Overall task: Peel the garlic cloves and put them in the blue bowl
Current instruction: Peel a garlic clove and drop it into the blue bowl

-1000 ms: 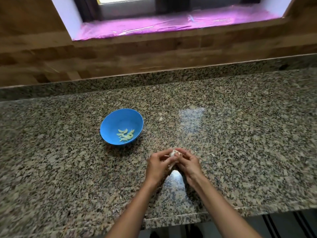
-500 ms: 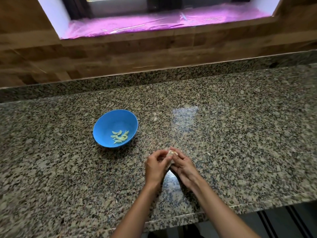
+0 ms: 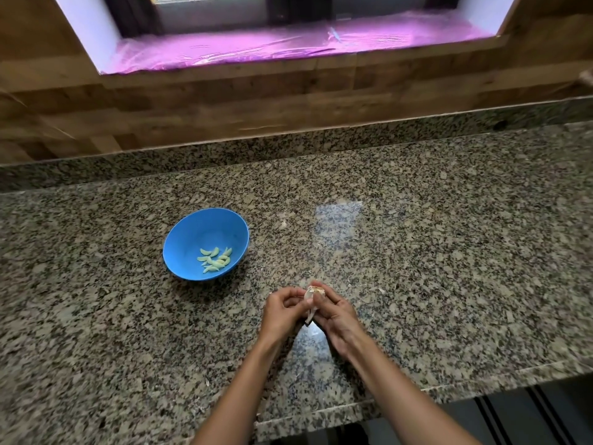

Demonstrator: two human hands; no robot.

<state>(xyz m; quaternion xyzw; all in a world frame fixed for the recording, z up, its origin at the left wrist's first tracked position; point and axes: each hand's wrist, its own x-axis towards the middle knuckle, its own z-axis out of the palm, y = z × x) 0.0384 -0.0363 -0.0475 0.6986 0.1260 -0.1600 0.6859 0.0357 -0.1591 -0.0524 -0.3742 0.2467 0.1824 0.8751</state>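
A blue bowl (image 3: pixel 179 252) stands on the granite counter left of centre, with several pale peeled cloves (image 3: pixel 215 260) lying in its bottom. In front of it and to the right, my left hand (image 3: pixel 280 313) and my right hand (image 3: pixel 333 316) meet just above the counter. Both pinch a garlic bulb (image 3: pixel 313 293) with papery white skin between their fingertips. A strip of loose skin hangs down from it between the hands. Most of the garlic is hidden by my fingers.
The granite counter (image 3: pixel 433 268) stretches wide to the right and left, with its front edge close below my forearms. A granite upstand and a wooden wall run along the back, under a window sill covered in pink film (image 3: pixel 288 43).
My hands have stayed together on the garlic, with the fingers shifting slightly on it. The camera view has moved a little; the bowl has not moved on the counter.
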